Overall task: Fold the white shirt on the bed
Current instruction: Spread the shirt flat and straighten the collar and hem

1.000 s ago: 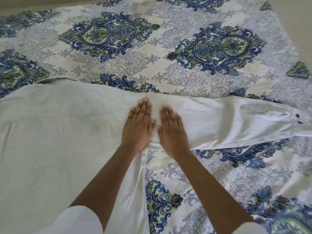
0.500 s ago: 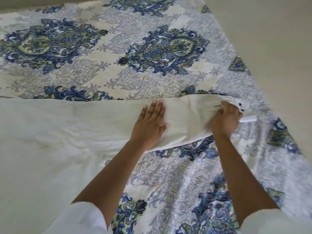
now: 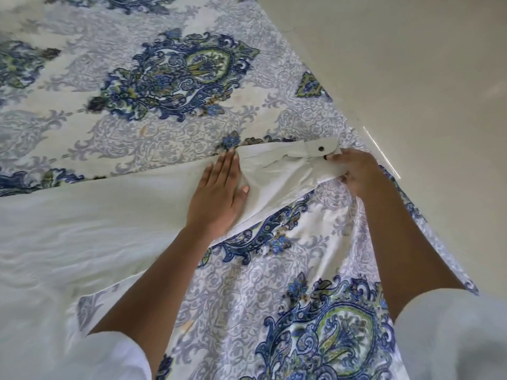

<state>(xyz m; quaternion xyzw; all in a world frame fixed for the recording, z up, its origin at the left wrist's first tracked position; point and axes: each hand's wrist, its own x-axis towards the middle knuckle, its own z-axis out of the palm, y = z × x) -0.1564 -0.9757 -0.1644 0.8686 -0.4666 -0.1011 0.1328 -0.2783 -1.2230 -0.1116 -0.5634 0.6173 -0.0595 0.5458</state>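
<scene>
Nearest you, your own white sleeves (image 3: 82, 357) frame the view at bottom left and bottom right, with both bare forearms reaching forward over the bed (image 3: 260, 297), which is covered in a sheet printed with blue and green medallions. The white shirt (image 3: 82, 229) lies spread flat on that sheet, its body filling the space to the left of your left hand and running out of view at the left edge. Your left hand (image 3: 219, 196) lies flat on the shirt's sleeve (image 3: 279, 176), fingers straight and together, palm pressing the cloth down, grasping nothing. The sleeve stretches from under that hand across to your right hand (image 3: 354, 171), creased and slightly raised between the two. Your right hand has its fingers curled around the end of the cuff (image 3: 326, 145), gripping it near the bed's right edge. A dark button (image 3: 320, 148) shows on the cuff just left of those fingertips. Beyond both hands the patterned sheet runs on, and past your right hand lies pale floor (image 3: 411, 64)
</scene>
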